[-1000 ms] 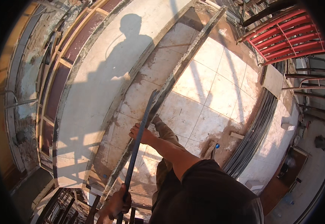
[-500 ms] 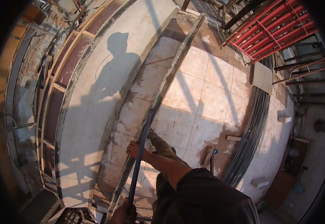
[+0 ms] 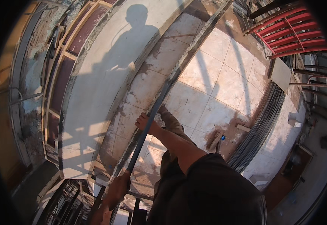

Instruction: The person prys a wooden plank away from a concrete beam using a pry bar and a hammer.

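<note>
A long, dark grey metal pipe [image 3: 142, 143] slants across the lower middle, rising to the right. My left hand [image 3: 119, 186] is closed around its near, lower end. Higher up, my right hand [image 3: 147, 124] grips the pipe from underneath, its fingers curling out on the left side and its wrist on the right. The pipe lies along a narrow, mortar-stained rail [image 3: 199, 38], and its far end overlaps that rail. My boot and trouser leg [image 3: 171, 119] stand on the tiles just right of the pipe.
A long pale slab [image 3: 96, 101], carrying my shadow, lies to the left beside a wooden frame [image 3: 66, 55]. Dirty floor tiles [image 3: 212, 75] spread right of the rail. Beyond are a bundle of steel rods [image 3: 261, 123], a red slatted rack [image 3: 295, 33] and a wood offcut [image 3: 243, 128].
The view has shifted, so the surroundings sit further right and higher. Both hands keep their grip on the pipe, and more of my left forearm shows.
</note>
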Action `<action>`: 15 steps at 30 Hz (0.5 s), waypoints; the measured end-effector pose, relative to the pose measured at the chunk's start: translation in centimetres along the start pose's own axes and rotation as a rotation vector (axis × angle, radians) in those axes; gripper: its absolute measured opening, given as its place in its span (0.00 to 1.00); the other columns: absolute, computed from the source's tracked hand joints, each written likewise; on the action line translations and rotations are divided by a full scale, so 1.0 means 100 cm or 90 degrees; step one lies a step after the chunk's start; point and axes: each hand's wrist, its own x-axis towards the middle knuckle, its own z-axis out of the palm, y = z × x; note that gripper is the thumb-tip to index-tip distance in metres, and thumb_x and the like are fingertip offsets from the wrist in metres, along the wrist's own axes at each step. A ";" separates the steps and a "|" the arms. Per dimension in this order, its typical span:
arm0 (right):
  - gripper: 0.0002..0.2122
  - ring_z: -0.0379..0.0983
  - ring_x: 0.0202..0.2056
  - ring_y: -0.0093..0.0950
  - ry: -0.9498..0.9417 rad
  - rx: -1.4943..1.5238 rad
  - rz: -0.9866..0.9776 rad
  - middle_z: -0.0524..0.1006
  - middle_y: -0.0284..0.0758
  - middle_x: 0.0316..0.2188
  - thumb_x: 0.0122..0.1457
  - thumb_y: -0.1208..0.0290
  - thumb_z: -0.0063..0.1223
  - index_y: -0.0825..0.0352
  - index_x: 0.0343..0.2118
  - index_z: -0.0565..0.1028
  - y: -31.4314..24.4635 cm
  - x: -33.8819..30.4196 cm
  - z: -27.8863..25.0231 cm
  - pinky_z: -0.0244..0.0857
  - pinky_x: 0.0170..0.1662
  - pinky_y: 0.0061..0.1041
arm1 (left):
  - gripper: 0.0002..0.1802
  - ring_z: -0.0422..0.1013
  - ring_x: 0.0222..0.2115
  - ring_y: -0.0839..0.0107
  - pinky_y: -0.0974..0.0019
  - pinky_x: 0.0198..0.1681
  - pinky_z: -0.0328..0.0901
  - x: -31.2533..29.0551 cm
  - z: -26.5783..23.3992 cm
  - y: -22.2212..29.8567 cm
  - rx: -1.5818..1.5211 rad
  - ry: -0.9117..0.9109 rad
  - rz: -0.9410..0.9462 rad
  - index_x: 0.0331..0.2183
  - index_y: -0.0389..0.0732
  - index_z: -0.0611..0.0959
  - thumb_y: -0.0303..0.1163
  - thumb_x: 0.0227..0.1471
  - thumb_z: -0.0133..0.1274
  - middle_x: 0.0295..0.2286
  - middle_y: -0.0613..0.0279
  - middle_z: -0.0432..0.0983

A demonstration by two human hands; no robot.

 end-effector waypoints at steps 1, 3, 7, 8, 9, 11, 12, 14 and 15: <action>0.06 0.68 0.33 0.29 0.005 0.027 -0.013 0.69 0.30 0.25 0.46 0.70 0.56 0.59 0.24 0.70 -0.003 0.008 -0.003 0.61 0.49 0.29 | 0.37 0.65 0.19 0.69 0.61 0.27 0.59 -0.008 -0.006 0.006 0.026 0.004 -0.022 0.22 0.40 0.75 0.61 0.67 0.35 0.18 0.63 0.69; 0.06 0.68 0.33 0.30 -0.001 0.047 -0.030 0.69 0.31 0.25 0.46 0.70 0.56 0.59 0.24 0.70 0.001 0.010 -0.004 0.61 0.49 0.29 | 0.41 0.69 0.22 0.62 0.55 0.29 0.62 -0.015 -0.017 0.016 0.107 0.016 0.011 0.21 0.36 0.76 0.63 0.67 0.32 0.18 0.56 0.71; 0.06 0.69 0.35 0.31 -0.010 0.047 -0.021 0.69 0.33 0.27 0.48 0.69 0.56 0.60 0.26 0.70 -0.003 0.006 0.004 0.62 0.49 0.31 | 0.43 0.75 0.30 0.45 0.49 0.38 0.66 -0.027 -0.036 0.036 0.195 0.048 0.026 0.26 0.32 0.80 0.63 0.67 0.31 0.22 0.42 0.75; 0.07 0.69 0.37 0.32 -0.034 0.043 -0.010 0.68 0.33 0.28 0.49 0.68 0.55 0.61 0.28 0.70 -0.002 0.001 0.007 0.62 0.50 0.32 | 0.43 0.75 0.30 0.45 0.49 0.38 0.66 -0.028 -0.041 0.043 0.193 0.048 0.026 0.26 0.32 0.80 0.63 0.67 0.31 0.22 0.42 0.75; 0.07 0.69 0.37 0.32 -0.036 0.042 -0.011 0.68 0.33 0.28 0.49 0.68 0.55 0.61 0.28 0.70 0.000 -0.002 0.011 0.62 0.50 0.32 | 0.42 0.76 0.32 0.43 0.48 0.40 0.66 -0.028 -0.044 0.049 0.247 0.074 0.031 0.27 0.32 0.80 0.62 0.67 0.31 0.24 0.40 0.76; 0.07 0.70 0.38 0.32 -0.065 0.044 0.028 0.69 0.33 0.28 0.49 0.67 0.57 0.61 0.29 0.71 0.007 -0.010 0.017 0.63 0.51 0.33 | 0.42 0.76 0.36 0.36 0.43 0.43 0.67 -0.034 -0.049 0.066 0.336 0.115 0.114 0.29 0.30 0.81 0.60 0.68 0.32 0.27 0.34 0.77; 0.07 0.70 0.38 0.32 -0.068 0.041 0.031 0.69 0.33 0.28 0.49 0.67 0.57 0.61 0.29 0.71 0.011 -0.016 0.018 0.63 0.51 0.33 | 0.42 0.76 0.36 0.36 0.43 0.43 0.67 -0.036 -0.052 0.075 0.337 0.111 0.118 0.29 0.30 0.81 0.60 0.68 0.32 0.27 0.34 0.77; 0.10 0.73 0.48 0.32 -0.116 0.126 0.041 0.77 0.32 0.37 0.54 0.70 0.54 0.60 0.39 0.78 0.002 -0.007 0.013 0.62 0.59 0.34 | 0.42 0.76 0.30 0.45 0.48 0.39 0.67 -0.041 -0.065 0.082 0.278 0.101 0.047 0.27 0.30 0.80 0.61 0.68 0.33 0.22 0.41 0.76; 0.10 0.73 0.48 0.32 -0.113 0.130 0.043 0.77 0.32 0.37 0.54 0.70 0.54 0.60 0.39 0.78 -0.002 -0.006 0.008 0.62 0.59 0.34 | 0.42 0.73 0.25 0.59 0.54 0.34 0.67 -0.037 -0.076 0.079 0.223 0.041 -0.007 0.24 0.32 0.79 0.63 0.67 0.34 0.19 0.52 0.73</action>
